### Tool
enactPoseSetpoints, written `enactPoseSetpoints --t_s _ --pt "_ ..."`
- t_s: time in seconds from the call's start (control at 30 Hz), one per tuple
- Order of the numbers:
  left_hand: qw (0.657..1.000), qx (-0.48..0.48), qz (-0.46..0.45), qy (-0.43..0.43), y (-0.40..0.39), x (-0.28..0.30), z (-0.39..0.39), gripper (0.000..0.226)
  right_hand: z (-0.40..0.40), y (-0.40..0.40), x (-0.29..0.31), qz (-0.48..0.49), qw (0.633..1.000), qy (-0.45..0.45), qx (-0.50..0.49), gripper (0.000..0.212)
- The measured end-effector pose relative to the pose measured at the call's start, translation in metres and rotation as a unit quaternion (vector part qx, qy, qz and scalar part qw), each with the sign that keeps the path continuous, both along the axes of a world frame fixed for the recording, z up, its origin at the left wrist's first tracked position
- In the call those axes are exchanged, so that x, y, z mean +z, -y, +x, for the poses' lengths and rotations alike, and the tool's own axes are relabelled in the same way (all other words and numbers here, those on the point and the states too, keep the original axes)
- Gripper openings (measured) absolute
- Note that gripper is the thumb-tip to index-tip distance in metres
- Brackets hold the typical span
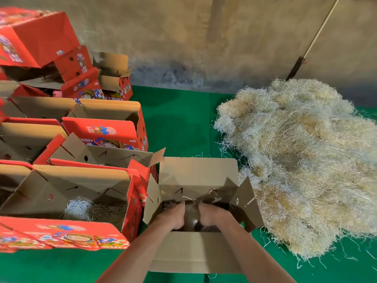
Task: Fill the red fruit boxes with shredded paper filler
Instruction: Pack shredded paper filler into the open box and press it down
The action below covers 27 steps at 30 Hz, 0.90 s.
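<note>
An open cardboard fruit box point(196, 176) stands on the green floor right in front of me, flaps up. Both my hands are down inside it, side by side. My left hand point(173, 216) and my right hand point(212, 214) have fingers bent downward over dark shredded paper filler point(190, 201) in the box; the fingertips are hidden in it. A big heap of pale shredded paper point(302, 166) lies on the floor to the right of the box. To the left, another open red box point(67, 193) holds some filler at its bottom.
Several more red fruit boxes point(106, 127) stand open in rows at the left, and others are stacked behind them point(38, 39). A wall closes the back. A long stick point(314, 39) leans on it. Green floor point(177, 121) shows between boxes and heap.
</note>
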<state>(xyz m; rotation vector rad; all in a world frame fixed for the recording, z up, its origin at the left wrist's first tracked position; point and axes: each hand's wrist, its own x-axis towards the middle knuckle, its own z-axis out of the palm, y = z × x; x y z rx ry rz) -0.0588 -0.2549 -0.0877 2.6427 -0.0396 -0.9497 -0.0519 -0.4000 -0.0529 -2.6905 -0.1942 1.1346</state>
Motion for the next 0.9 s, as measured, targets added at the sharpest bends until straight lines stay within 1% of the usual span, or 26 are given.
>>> enactPoseSetpoints --t_s 0.03,0.07,0.1,0.13,0.2,0.23,0.27,0.3,0.33,0.37,0.4,0.43,0.47,0.5,0.53,0.57,0.6,0.67,0.7,0.77,0.87,0.9 --pt "0.999 0.035 -0.039 0.002 0.0 -0.002 0.001 0.037 0.001 0.002 -0.009 0.013 1.0 -0.006 -0.018 0.043" --pt "0.992 0.083 -0.094 0.008 -0.001 -0.003 0.002 0.033 0.004 0.005 -0.015 0.039 0.998 -0.016 -0.048 0.041" --pt "0.977 0.144 -0.155 0.007 -0.003 -0.001 0.002 0.038 0.006 0.008 -0.017 0.08 0.991 -0.042 -0.101 0.042" --pt "0.956 0.209 -0.208 -0.006 -0.005 0.002 0.003 0.05 0.008 0.012 -0.016 0.137 0.974 -0.079 -0.164 0.045" --pt "0.902 0.317 -0.284 -0.07 -0.009 0.009 0.006 0.08 0.014 0.022 -0.015 0.262 0.915 -0.154 -0.267 0.051" --pt "0.875 0.353 -0.311 -0.112 -0.01 0.013 0.007 0.085 0.017 0.026 -0.015 0.319 0.879 -0.177 -0.306 0.059" --pt "0.851 0.379 -0.333 -0.147 -0.011 0.015 0.01 0.08 0.019 0.028 -0.016 0.355 0.851 -0.179 -0.343 0.066" --pt "0.822 0.405 -0.362 -0.169 -0.01 0.014 0.012 0.067 0.019 0.026 -0.016 0.364 0.834 -0.168 -0.379 0.068" --pt "0.788 0.434 -0.398 -0.18 -0.007 0.014 0.014 0.05 0.019 0.019 -0.015 0.342 0.835 -0.138 -0.409 0.068" --pt "0.76 0.459 -0.424 -0.176 -0.001 0.016 0.014 0.036 0.016 0.01 -0.015 0.306 0.849 -0.106 -0.418 0.067" --pt "0.762 0.471 -0.422 -0.141 0.005 0.014 0.015 0.027 0.014 0.001 -0.017 0.274 0.864 -0.075 -0.416 0.063" --pt "0.794 0.448 -0.402 -0.088 0.01 0.013 0.016 0.026 0.011 -0.006 -0.02 0.26 0.873 -0.044 -0.41 0.055" --pt "0.84 0.403 -0.362 -0.025 0.013 0.012 0.015 0.03 0.009 -0.009 -0.024 0.267 0.877 -0.011 -0.399 0.045" --pt "0.873 0.361 -0.327 0.031 0.015 0.01 0.015 0.037 0.009 -0.007 -0.028 0.275 0.88 0.025 -0.386 0.036" --pt "0.893 0.339 -0.291 0.059 0.013 0.008 0.015 0.044 0.008 -0.001 -0.028 0.278 0.885 0.053 -0.369 0.036" --pt "0.903 0.332 -0.265 0.068 0.008 0.007 0.015 0.048 0.007 0.005 -0.028 0.276 0.892 0.07 -0.35 0.04" --pt "0.906 0.34 -0.241 0.071 0.002 0.008 0.015 0.048 0.007 0.012 -0.027 0.28 0.895 0.085 -0.336 0.045" --pt "0.902 0.365 -0.217 0.077 -0.005 0.01 0.017 0.039 0.009 0.016 -0.018 0.275 0.895 0.121 -0.33 0.049" --pt "0.898 0.373 -0.217 0.088 -0.003 0.012 0.017 0.036 0.009 0.013 -0.015 0.267 0.892 0.14 -0.337 0.049" --pt "0.898 0.364 -0.225 0.104 0.009 0.012 0.015 0.04 0.008 0.003 -0.011 0.246 0.884 0.178 -0.356 0.047" --pt "0.899 0.358 -0.237 0.09 0.007 0.01 0.01 0.043 0.002 0.003 -0.008 0.235 0.89 0.172 -0.35 0.044" --pt "0.898 0.362 -0.228 0.104 -0.002 0.01 0.011 0.04 0.001 0.009 -0.01 0.216 0.904 0.161 -0.331 0.04"
